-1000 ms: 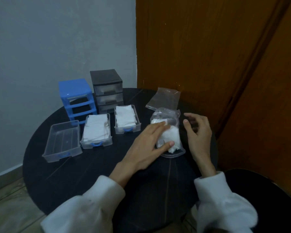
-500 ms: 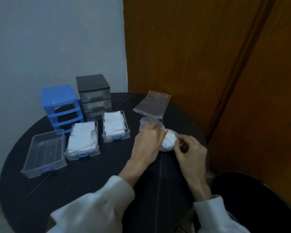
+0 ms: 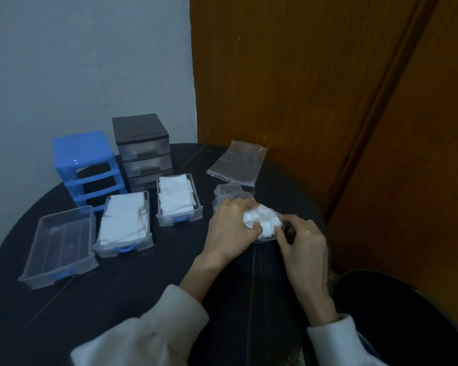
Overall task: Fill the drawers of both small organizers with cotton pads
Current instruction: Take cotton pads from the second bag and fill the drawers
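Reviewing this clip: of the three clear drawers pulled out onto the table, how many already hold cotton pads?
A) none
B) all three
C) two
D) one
C: the middle drawer and the right drawer are packed with white pads, while the left drawer shows only its bare bottom.

Blue organizer (image 3: pixel 83 165) at table's far left, all three slots open and drawerless. Dark organizer (image 3: pixel 143 151) just right of it, three clear drawers in. In front lie three clear drawers: left (image 3: pixel 60 244) empty, middle (image 3: pixel 124 223) and right (image 3: pixel 177 199) hold white pads.
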